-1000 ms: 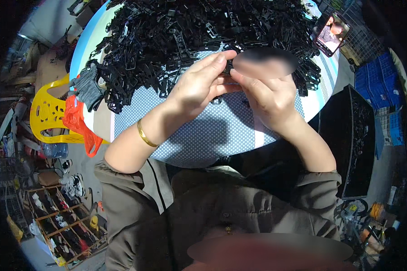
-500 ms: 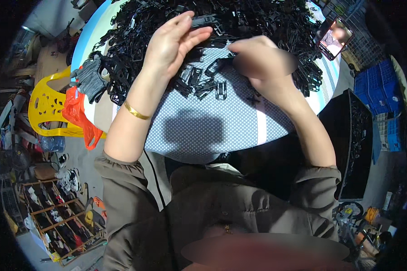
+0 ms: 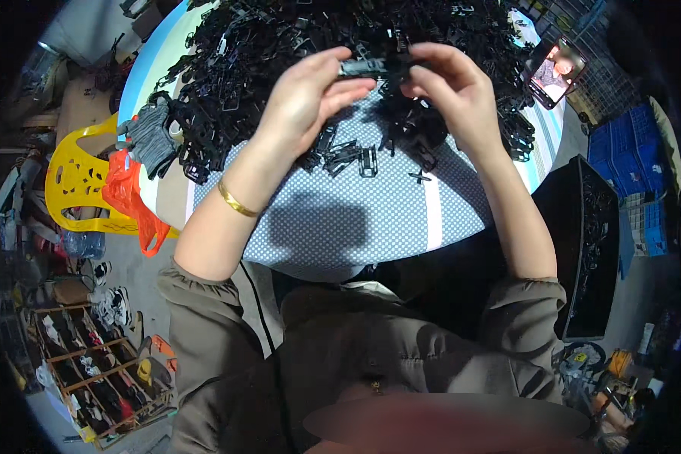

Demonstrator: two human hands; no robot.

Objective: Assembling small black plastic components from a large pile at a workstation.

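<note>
My left hand (image 3: pixel 304 100) is raised over the near edge of a big heap of black plastic parts (image 3: pixel 257 76). Between its thumb and fingers sits a narrow black plastic part (image 3: pixel 362 67) with a shiny face. Opposite it, my right hand (image 3: pixel 461 94) has its thumb and fingers bent together at the far end of that part. Something dark is at those fingertips, blurred against the heap. Below the hands, several loose black frame-shaped pieces (image 3: pixel 368 162) lie on the patterned tablecloth (image 3: pixel 318 227).
A phone (image 3: pixel 557 72) stands at the table's right edge. On the left edge are a grey glove (image 3: pixel 150 136) and a red plastic bag (image 3: pixel 127 189), beside a yellow chair (image 3: pixel 76 181). To the right, a black bin (image 3: pixel 594 250) holds dark parts, near blue crates (image 3: pixel 628 151).
Both hands have come closer together over the heap. My right hand has turned and moved up, and a black part now shows between the hands.
</note>
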